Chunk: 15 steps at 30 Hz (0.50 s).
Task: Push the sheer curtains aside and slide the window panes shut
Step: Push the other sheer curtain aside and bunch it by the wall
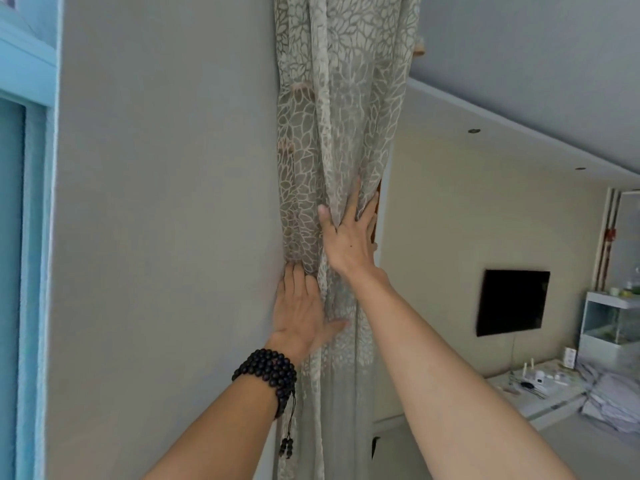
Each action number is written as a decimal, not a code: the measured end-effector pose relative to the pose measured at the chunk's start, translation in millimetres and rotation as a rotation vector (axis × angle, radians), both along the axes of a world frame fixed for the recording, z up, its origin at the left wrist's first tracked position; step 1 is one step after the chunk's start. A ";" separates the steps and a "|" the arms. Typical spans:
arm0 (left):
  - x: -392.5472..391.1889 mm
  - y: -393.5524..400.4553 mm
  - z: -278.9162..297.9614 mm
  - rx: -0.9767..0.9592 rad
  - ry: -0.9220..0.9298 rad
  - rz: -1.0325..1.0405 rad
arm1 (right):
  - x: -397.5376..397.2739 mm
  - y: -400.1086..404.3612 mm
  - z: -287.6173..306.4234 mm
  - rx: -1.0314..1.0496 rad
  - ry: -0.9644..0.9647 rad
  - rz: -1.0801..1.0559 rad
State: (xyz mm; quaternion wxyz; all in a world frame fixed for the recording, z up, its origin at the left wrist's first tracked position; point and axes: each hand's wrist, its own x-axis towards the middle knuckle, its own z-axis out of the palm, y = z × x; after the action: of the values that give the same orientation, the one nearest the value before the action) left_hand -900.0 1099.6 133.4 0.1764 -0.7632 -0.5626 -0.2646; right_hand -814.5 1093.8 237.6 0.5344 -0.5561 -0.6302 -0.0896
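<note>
At the far left, a blue window frame (34,202) is showing at the edge of view; whether its panes are open or closed cannot be told from here. A plain grey wall (156,202) is running between that frame and the work area.

The sheer curtain (339,116) is hanging bunched into a narrow column against the wall's right edge, well apart from the window frame. The left hand (300,313), a beaded bracelet (270,375) on its wrist, is lying flat with fingers straight, pressing the lower gather toward the wall, thumb spread onto the fabric. The right hand (349,237) is sitting higher, fingers extended and spread, pushing into the folds; some fabric is draping over its fingertips, and no closed grip is evident.

To the right, a dark wall-mounted screen (512,301) and a cluttered tabletop (540,386) are standing in the room beyond.

Assessment: the curtain-clearing step is in hand and appears nearly complete. The next move is likely calling for both hands to leave the fabric and the person to turn left toward the window to slide the panes.
</note>
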 end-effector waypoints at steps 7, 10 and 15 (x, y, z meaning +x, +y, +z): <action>-7.4 -14.4 -10.3 0.021 0.005 0.017 | -9.4 -22.9 -11.5 -0.077 -0.088 -0.008; -17.6 -24.5 -16.9 0.051 -0.041 0.001 | -15.9 -28.3 -12.9 -0.091 -0.067 -0.019; -36.0 -42.0 -26.6 0.119 -0.135 -0.086 | -20.7 -40.9 -19.2 -0.075 -0.052 -0.042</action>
State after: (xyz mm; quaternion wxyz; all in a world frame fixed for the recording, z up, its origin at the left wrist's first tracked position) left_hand -936.0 1057.6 106.8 0.1714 -0.7552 -0.5231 -0.3559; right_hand -835.2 1053.0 218.3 0.4946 -0.5864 -0.6349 -0.0914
